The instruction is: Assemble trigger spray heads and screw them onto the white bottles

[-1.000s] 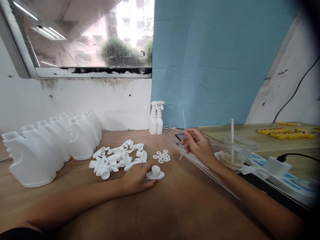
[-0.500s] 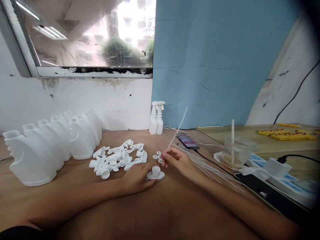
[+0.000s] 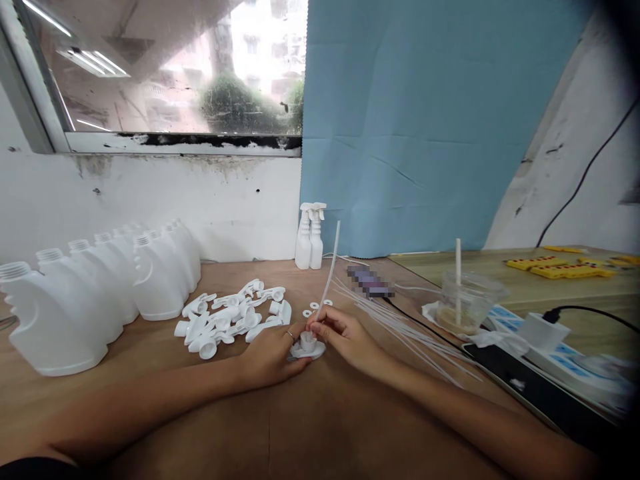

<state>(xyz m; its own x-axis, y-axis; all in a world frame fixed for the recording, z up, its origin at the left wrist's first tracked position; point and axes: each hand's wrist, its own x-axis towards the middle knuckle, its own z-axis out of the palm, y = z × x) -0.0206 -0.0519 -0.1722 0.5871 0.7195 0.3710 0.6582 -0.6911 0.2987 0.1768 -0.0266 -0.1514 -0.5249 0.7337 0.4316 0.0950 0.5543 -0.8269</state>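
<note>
My left hand [image 3: 273, 352] is closed around a white spray trigger head [image 3: 314, 351], which lies on the table with its round collar facing up. Between the thumb and fingers of my right hand [image 3: 345, 337] is a thin white plastic tube [image 3: 329, 273], its lower end at the collar's opening. Whether the tube has entered the collar is hidden by my fingers. Just behind my hands lie several small white ring washers [image 3: 314, 305]. A pile of white spray trigger heads [image 3: 233, 319] sits to the left of my left hand.
White bottles [image 3: 70, 320] without caps stand in rows at the left. Two spray bottles [image 3: 316, 240] stand by the wall. Loose tubes [image 3: 400, 327], a phone [image 3: 370, 281], a plastic cup [image 3: 467, 303] and a power strip [image 3: 565, 360] occupy the right side.
My right hand has moved left and the tube is now steeper, with its lower end brought to the collar of the trigger head. My left hand keeps its hold.
</note>
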